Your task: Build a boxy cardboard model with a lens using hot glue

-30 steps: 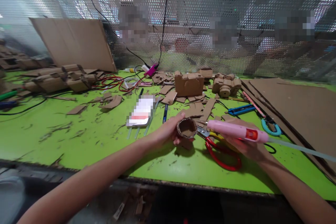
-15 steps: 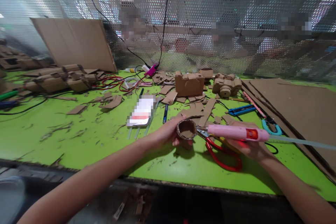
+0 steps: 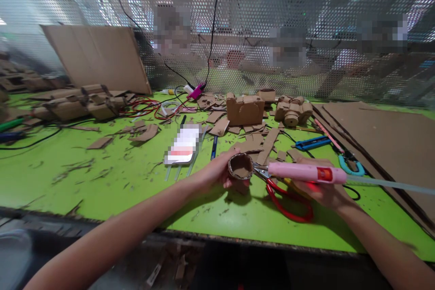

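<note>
A short cardboard tube [image 3: 240, 176] is gripped in my left hand [image 3: 219, 170], its round opening facing me. My right hand [image 3: 322, 192] is wrapped round a pink hot glue gun [image 3: 302, 171], with a long clear glue stick [image 3: 384, 182] sticking out of its back end. The gun's nozzle end is close to the tube's right rim; I cannot tell whether they touch. Below the gun, red-handled scissors [image 3: 288, 210] lie on the green table. Behind the hands stand a cardboard camera body [image 3: 245, 111] and a cardboard camera with a lens [image 3: 293, 111].
Cardboard scraps [image 3: 144, 133] litter the green table [image 3: 118, 199]. A phone [image 3: 184, 142] lies left of centre. To the right are a blue utility knife [image 3: 312, 142] and big cardboard sheets [image 3: 384, 140]. A purple plug [image 3: 196, 91] with cables sits near the mesh screen [image 3: 251, 68].
The tube and the glue gun have shifted very slightly to the left. Both hands keep their grips, and everything else stays in place.
</note>
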Available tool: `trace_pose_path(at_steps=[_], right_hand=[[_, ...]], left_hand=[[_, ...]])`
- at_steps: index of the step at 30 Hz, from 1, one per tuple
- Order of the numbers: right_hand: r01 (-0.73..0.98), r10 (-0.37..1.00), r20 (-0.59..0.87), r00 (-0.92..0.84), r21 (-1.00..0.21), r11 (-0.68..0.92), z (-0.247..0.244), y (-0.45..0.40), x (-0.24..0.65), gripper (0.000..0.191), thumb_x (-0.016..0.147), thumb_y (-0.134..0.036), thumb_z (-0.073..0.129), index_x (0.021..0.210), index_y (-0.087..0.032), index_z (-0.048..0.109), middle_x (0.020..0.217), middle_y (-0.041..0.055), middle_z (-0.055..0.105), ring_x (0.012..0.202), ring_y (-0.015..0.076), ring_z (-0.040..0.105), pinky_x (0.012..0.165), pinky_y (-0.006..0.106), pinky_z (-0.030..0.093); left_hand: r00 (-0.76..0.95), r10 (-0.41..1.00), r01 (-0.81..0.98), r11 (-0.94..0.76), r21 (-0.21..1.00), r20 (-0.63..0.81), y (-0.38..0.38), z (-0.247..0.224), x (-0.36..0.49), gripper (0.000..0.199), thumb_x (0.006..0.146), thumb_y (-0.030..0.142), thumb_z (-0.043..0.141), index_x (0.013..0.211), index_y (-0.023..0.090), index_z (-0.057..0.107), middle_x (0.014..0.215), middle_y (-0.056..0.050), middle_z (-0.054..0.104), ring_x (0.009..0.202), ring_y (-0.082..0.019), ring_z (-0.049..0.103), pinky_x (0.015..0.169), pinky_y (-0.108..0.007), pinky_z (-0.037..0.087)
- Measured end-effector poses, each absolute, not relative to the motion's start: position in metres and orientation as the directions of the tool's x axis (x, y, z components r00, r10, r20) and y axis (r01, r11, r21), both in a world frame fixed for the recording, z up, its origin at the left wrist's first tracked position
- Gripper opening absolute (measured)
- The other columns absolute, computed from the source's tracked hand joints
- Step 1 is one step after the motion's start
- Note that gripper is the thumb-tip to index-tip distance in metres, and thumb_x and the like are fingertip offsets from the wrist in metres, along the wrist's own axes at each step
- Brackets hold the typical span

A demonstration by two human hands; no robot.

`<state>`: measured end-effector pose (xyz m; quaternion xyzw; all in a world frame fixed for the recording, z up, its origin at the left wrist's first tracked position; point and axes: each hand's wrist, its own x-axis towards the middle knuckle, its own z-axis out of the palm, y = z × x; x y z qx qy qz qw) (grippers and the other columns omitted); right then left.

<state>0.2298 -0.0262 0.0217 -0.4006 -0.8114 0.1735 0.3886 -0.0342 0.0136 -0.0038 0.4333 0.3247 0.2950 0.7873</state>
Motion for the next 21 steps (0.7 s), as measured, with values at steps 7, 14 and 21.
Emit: trace_pose_path(at_steps=[7, 14, 21], right_hand=[[0.519, 0.776, 0.497, -0.388, -0.578, 0.629, 0.0196, -0.0264, 0.2311, 0.035, 0.083, -0.031, 0.062, 0.056, -0.026, 0.041, 0.050, -0.0017, 0.049, 0.044, 0.0138, 0.044, 0.042, 0.032, 0.034], [0.503, 0.760, 0.501, -0.415, -0.570, 0.650, 0.0197, -0.0247, 0.2328, 0.032, 0.082, -0.030, 0.063, 0.057, -0.025, 0.043, 0.052, -0.0022, 0.052, 0.044, 0.0138, 0.047, 0.041, 0.030, 0.036], [0.504, 0.787, 0.452, -0.420, -0.605, 0.616, 0.0245, -0.0264, 0.2306, 0.035, 0.082, -0.034, 0.065, 0.057, -0.026, 0.042, 0.051, -0.0018, 0.051, 0.044, 0.0145, 0.046, 0.041, 0.031, 0.035]], left_hand=[[0.591, 0.754, -0.157, 0.454, 0.877, -0.285, 0.0120, 0.0015, -0.0339, 0.048, 0.103, 0.047, 0.032, 0.084, 0.013, 0.060, 0.058, -0.008, 0.070, 0.034, -0.009, 0.049, 0.036, -0.017, 0.032], [0.574, 0.772, -0.137, 0.418, 0.898, -0.272, 0.0099, 0.0047, -0.0338, 0.047, 0.102, 0.046, 0.033, 0.085, 0.013, 0.062, 0.060, -0.009, 0.071, 0.032, -0.008, 0.045, 0.040, -0.018, 0.035], [0.529, 0.793, -0.106, 0.416, 0.903, -0.303, 0.0088, 0.0060, -0.0322, 0.049, 0.101, 0.047, 0.037, 0.081, 0.012, 0.065, 0.060, -0.010, 0.070, 0.032, -0.007, 0.041, 0.036, -0.018, 0.029]])
